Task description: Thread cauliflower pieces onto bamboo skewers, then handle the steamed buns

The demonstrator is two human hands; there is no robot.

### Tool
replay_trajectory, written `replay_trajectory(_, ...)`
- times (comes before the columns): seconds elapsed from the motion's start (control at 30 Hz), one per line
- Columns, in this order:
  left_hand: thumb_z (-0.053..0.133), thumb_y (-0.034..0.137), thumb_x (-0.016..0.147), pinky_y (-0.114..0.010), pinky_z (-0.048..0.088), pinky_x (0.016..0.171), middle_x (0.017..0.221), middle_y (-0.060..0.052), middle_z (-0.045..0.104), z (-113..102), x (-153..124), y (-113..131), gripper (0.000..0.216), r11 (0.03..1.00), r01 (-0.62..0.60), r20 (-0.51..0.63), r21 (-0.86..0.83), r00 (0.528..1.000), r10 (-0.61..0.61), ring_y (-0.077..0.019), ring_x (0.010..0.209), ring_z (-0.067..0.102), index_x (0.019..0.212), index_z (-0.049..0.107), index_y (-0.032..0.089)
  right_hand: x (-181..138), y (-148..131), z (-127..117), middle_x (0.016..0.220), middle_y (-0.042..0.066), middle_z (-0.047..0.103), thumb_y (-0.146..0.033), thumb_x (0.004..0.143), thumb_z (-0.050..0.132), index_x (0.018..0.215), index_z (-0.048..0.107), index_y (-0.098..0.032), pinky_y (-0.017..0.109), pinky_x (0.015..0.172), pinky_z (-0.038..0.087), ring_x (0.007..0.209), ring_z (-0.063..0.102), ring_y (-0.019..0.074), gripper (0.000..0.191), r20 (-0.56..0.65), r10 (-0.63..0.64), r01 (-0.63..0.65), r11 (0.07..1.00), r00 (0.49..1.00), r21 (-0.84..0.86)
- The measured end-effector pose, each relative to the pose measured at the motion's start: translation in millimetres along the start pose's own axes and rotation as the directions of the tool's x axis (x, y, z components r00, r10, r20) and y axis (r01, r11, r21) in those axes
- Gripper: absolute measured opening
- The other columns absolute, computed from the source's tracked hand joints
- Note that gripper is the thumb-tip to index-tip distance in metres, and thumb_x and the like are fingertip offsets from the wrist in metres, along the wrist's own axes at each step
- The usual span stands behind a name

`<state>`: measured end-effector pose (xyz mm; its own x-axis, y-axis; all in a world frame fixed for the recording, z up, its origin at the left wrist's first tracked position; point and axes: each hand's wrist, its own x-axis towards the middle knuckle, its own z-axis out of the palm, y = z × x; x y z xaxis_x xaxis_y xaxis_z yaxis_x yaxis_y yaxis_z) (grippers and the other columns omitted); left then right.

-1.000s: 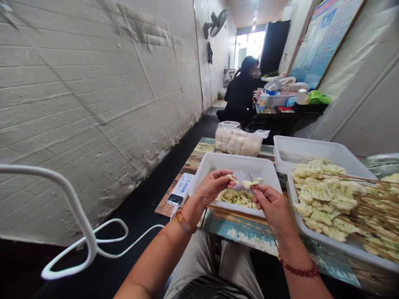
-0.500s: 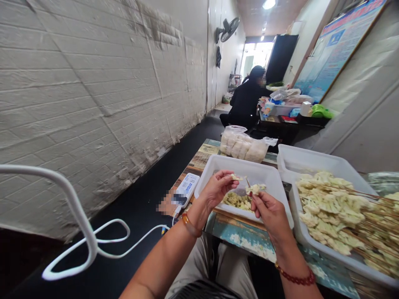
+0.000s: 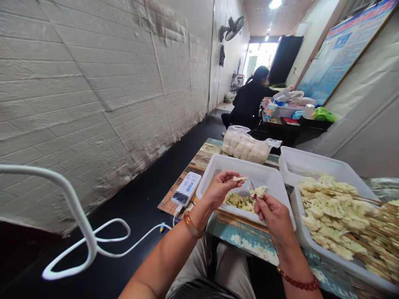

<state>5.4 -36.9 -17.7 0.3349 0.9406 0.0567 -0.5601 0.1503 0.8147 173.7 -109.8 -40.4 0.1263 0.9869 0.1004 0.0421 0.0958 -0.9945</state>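
My left hand (image 3: 220,187) pinches a small pale food piece (image 3: 239,179) over a white tray (image 3: 274,182). My right hand (image 3: 273,215) is closed on a thin bamboo skewer with pale pieces threaded at its tip (image 3: 258,191), a short way right of the left hand's piece. More loose yellowish pieces (image 3: 238,201) lie in the tray below both hands. A bracelet shows on each wrist.
A second white tray (image 3: 339,261) to the right holds several finished skewers (image 3: 336,211). Beyond are another white tub (image 3: 307,160), a plastic bag of pale food (image 3: 246,148), a power bank (image 3: 187,189) with a white cable (image 3: 93,245), and a seated person in black (image 3: 249,101).
The camera has tilted up slightly. My hands have drawn a little apart, the left one still pinching its piece and the right one raising the skewer tip.
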Motion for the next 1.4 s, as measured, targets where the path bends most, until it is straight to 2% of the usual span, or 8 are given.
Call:
replay_trajectory(0.13, 0.074, 0.017, 0.068, -0.035, 0.050, 0.082, 0.102, -0.010, 0.069, -9.5, 15.1, 0.0, 0.038, 0.896, -0.164, -0.025, 0.412, 0.981, 0.192, -0.0190, 0.086, 0.066, 0.104, 0.062, 0.014, 0.0, -0.3, 0.1, 0.060, -0.003, 0.055, -0.044, 0.082, 0.066, 0.078, 0.064, -0.018, 0.019, 0.044, 0.033, 0.047, 0.043, 0.0062, 0.026, -0.043, -0.003, 0.005, 0.998, 0.999, 0.062)
replay_trajectory(0.27, 0.068, 0.013, 0.071, -0.036, 0.047, 0.088, 0.115, -0.014, 0.062, -23.5, 27.7, 11.3, 0.040, 0.342, -0.176, 0.043, 0.923, 0.931, 0.363, -0.0209, 0.094, 0.061, 0.110, 0.063, 0.013, 1.1, 0.5, -0.5, 0.061, -0.004, 0.054, -0.041, 0.082, 0.067, 0.086, 0.067, -0.019, 0.018, 0.044, 0.033, 0.047, 0.042, 0.0060, 0.023, -0.105, -0.009, 0.026, 0.987, 0.994, 0.161)
replay_trajectory(0.37, 0.061, 0.020, 0.078, -0.032, 0.048, 0.079, 0.097, -0.010, 0.068, -29.6, 29.2, 14.5, 0.022, 0.050, -0.169, 0.166, 0.984, 0.985, 0.054, -0.0195, 0.083, 0.062, 0.098, 0.069, 0.014, 1.4, 0.4, -2.0, 0.061, -0.003, 0.054, -0.039, 0.082, 0.069, 0.084, 0.068, -0.018, 0.018, 0.044, 0.033, 0.048, 0.042, 0.0055, 0.021, -0.110, -0.003, 0.026, 0.977, 0.994, 0.212)
replay_trajectory(0.63, 0.069, 0.022, 0.062, -0.027, 0.045, 0.066, 0.088, -0.009, 0.073, -29.3, 37.0, -5.2, 0.032, -0.301, -0.330, 0.156, 0.895, 0.862, -0.481, -0.0225, 0.078, 0.064, 0.094, 0.074, 0.020, 1.2, -4.6, -6.0, 0.061, -0.003, 0.055, -0.037, 0.081, 0.070, 0.084, 0.069, -0.018, 0.017, 0.043, 0.032, 0.047, 0.043, 0.0048, 0.019, -0.106, 0.010, 0.021, 0.958, 0.994, 0.285)
replay_trajectory(0.9, 0.056, 0.009, 0.069, -0.027, 0.046, 0.068, 0.080, -0.008, 0.071, -25.5, 39.9, -0.1, 0.027, -0.124, -0.259, 0.203, 0.958, 0.915, -0.349, -0.0183, 0.073, 0.063, 0.088, 0.073, 0.015, 2.9, -2.2, -9.2, 0.061, -0.003, 0.057, -0.041, 0.080, 0.069, 0.074, 0.063, -0.018, 0.018, 0.043, 0.032, 0.046, 0.043, 0.0048, 0.024, -0.103, 0.013, 0.017, 0.959, 0.995, 0.284)
replay_trajectory(1.0, 0.057, 0.014, 0.074, -0.025, 0.047, 0.066, 0.077, -0.005, 0.069, -20.6, 35.2, 7.5, 0.030, 0.278, -0.137, 0.218, 0.951, 0.932, -0.288, -0.0142, 0.068, 0.062, 0.101, 0.069, 0.013, 3.2, -2.2, -9.7, 0.060, -0.003, 0.056, -0.045, 0.079, 0.068, 0.074, 0.061, -0.018, 0.020, 0.042, 0.032, 0.046, 0.042, 0.0062, 0.028, -0.099, 0.016, 0.010, 0.967, 0.995, 0.253)
replay_trajectory(1.13, 0.072, 0.026, 0.073, -0.027, 0.049, 0.073, 0.082, -0.007, 0.069, -13.5, 22.1, 12.7, 0.028, 0.867, 0.123, 0.218, 0.484, 0.942, -0.255, -0.0135, 0.072, 0.064, 0.097, 0.068, 0.011, 2.6, -3.9, -10.0, 0.058, -0.004, 0.055, -0.050, 0.078, 0.068, 0.078, 0.063, -0.019, 0.022, 0.043, 0.032, 0.046, 0.043, 0.0080, 0.032, -0.070, 0.024, -0.008, 0.976, 0.997, 0.219)
replay_trajectory(1.4, 0.080, 0.026, 0.068, -0.022, 0.047, 0.069, 0.092, -0.011, 0.071, -4.4, 7.3, 13.1, 0.033, 0.962, 0.255, 0.166, 0.103, 0.949, -0.269, -0.0115, 0.073, 0.064, 0.095, 0.070, 0.010, 1.4, -4.6, -9.2, 0.060, -0.003, 0.055, -0.049, 0.085, 0.062, 0.079, 0.064, -0.018, 0.021, 0.047, 0.035, 0.048, 0.046, 0.0079, 0.031, 0.060, -0.005, -0.002, 0.993, 0.998, 0.116)
